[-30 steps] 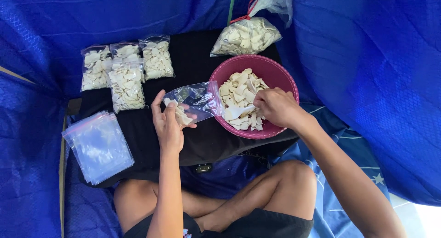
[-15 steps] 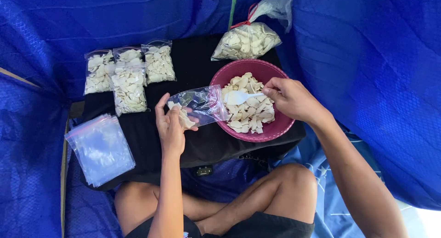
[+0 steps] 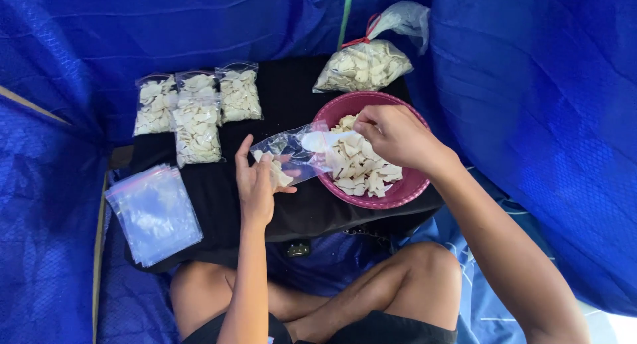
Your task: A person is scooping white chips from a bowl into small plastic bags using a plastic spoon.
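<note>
clear pouch (image 3: 286,155) in left hand (image 3: 255,181), right hand (image 3: 395,137) over pink bowl (image 3: 405,191).

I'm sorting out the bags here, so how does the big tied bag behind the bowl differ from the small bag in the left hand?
The big tied bag is bulging with pale chips; the small bag holds only a few. The big tied bag is knotted with a red tie and lies on the black cloth; the small bag is open, held by the left hand at the pink bowl. Both are clear plastic.
</note>
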